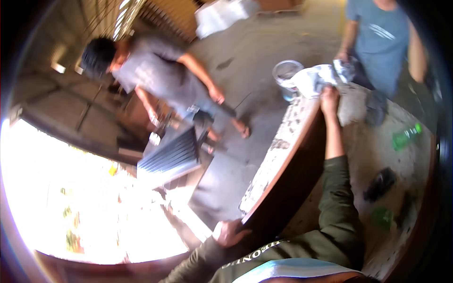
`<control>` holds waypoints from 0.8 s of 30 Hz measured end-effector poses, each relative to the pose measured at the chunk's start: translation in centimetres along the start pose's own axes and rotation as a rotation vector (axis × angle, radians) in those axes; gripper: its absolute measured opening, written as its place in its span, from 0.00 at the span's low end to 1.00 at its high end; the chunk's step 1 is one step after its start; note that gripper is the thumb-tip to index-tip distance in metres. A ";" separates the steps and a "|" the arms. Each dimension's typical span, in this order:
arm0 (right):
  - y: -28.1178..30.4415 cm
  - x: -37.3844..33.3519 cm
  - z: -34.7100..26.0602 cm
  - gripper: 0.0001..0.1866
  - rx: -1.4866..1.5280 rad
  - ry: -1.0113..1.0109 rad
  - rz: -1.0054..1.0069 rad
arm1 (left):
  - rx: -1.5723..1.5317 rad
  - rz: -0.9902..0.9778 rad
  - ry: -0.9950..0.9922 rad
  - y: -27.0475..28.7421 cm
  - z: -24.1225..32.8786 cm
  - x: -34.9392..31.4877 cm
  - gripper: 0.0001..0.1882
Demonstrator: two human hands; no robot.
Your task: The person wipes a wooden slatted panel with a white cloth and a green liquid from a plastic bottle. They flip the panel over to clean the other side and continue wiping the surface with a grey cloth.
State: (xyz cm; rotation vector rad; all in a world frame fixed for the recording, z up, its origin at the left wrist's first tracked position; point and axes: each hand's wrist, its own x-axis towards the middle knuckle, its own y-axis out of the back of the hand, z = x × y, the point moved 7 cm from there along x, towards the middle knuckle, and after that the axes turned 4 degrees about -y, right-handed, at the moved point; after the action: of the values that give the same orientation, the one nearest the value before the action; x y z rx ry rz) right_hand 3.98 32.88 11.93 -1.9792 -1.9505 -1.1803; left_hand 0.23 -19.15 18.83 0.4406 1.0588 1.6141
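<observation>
A long panel with a brown edge, a dark side and a pale, speckled face slants away in front of me. My left hand is curled over its near end. At the far end, my right hand is closed at the panel's edge, with my arm stretched out. A crumpled white cloth or bag touches the right hand; its fingers are partly hidden, so whether they also pinch the cloth I cannot tell. Beside the cloth stands a pale round bucket.
A person in grey stands left, by a ridged grey piece. Another in blue is at far right, a hand near the cloth. A green bottle and a dark object lie on the pale surface at right.
</observation>
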 end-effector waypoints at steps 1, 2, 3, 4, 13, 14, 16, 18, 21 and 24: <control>1.1 -0.4 -0.1 0.21 0.303 -0.290 -0.018 | -0.071 -0.006 0.036 -0.4 0.0 0.2 0.14; 1.3 -0.7 -0.5 0.26 0.410 -0.356 -0.065 | -0.149 0.024 0.052 -0.3 0.5 -0.3 0.13; 1.5 -0.3 0.3 0.26 0.295 -0.265 0.036 | -0.147 0.067 0.023 -0.3 0.5 -0.6 0.13; 0.8 -0.1 2.2 0.26 0.311 -0.282 0.056 | -0.148 0.107 -0.009 -0.6 0.3 -0.7 0.13; 1.4 -9.1 22.1 0.21 0.137 -0.385 -0.111 | -0.329 0.033 -0.101 -2.2 2.3 1.2 0.22; 2.2 -9.3 21.8 0.21 0.135 -0.401 -0.119 | -0.392 -0.029 -0.184 -2.9 2.9 2.4 0.30; 2.9 -9.6 20.9 0.20 0.130 -0.407 -0.142 | -0.452 -0.033 -0.253 -3.2 4.9 5.3 0.32; 3.0 -10.4 20.2 0.20 0.136 -0.415 -0.164 | -0.417 0.046 -0.268 -3.2 6.4 7.7 0.31; 3.5 -11.1 19.5 0.20 0.131 -0.416 -0.175 | -0.319 0.120 -0.287 -4.2 7.0 8.5 0.35; 4.1 -11.4 19.2 0.20 0.124 -0.410 -0.175 | -0.279 0.052 -0.207 -4.0 8.0 7.9 0.35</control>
State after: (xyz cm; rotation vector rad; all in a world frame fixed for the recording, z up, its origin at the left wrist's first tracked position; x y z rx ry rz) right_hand 17.44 34.34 -6.27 -2.1525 -2.3632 -0.6966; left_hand 5.88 -8.70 17.92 0.4381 0.6606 1.6917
